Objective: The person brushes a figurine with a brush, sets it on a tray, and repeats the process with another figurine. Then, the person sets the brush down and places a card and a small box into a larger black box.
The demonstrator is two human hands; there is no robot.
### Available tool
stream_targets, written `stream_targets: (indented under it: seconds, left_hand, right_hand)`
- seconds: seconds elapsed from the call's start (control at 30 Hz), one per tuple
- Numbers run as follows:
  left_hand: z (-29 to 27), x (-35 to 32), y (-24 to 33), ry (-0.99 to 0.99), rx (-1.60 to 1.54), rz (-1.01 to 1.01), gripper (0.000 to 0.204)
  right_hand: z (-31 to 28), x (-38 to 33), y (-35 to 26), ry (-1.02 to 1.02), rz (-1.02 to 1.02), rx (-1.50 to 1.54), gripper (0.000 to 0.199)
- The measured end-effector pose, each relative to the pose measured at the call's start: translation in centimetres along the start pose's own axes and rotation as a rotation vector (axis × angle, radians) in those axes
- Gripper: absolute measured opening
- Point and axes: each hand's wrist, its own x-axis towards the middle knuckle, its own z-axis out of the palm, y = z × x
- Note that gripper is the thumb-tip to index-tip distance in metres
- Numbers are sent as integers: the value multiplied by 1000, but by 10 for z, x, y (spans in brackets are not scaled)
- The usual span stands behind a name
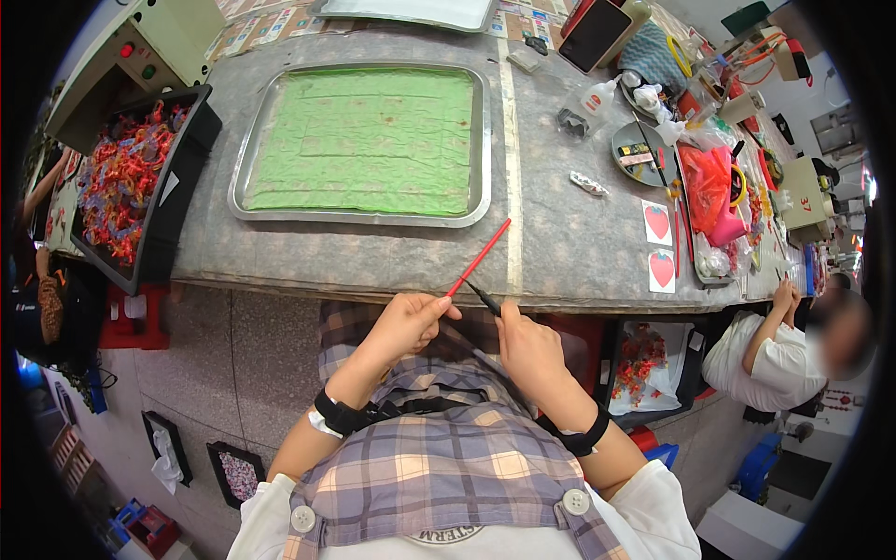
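Note:
My left hand (411,327) pinches the lower end of a thin red stick (485,252), which slants up and right over the table edge. My right hand (530,347) is closed on a slim black tool (487,301) with a narrow tip; its exact kind is not clear. That tip meets or crosses the red stick just above my left fingers; whether they touch I cannot tell. Beyond my hands, a metal tray (359,218) lies on the table, lined with a wrinkled green sheet (364,140). Two cards with red strawberry shapes (657,223) lie to the right.
A black crate (207,126) of red and orange pieces stands at the left. On the right are a clear bottle (597,96), a grey plate (623,140), a foil-like packet (589,183) and a red bag (707,187). Another person (761,359) works at the far right.

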Motion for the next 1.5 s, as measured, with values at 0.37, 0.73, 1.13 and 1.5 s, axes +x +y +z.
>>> stream_targets:
  seconds: [0.37,0.73,1.13,1.5]
  left_hand:
    - [3,-6,5,144,291,13,33]
    - [-4,-4,-5,-54,-254,-106,30]
    - [4,-6,-5,95,119,94,29]
    - [-8,-5,0,-65,-185,-72,32]
  right_hand:
    - [-3,8,-3,-30,-12,-11,15]
    - [-2,1,1,-10,-19,28,15]
    - [0,3,2,-12,-34,36,13]
    - [-6,0,24,187,25,69,12]
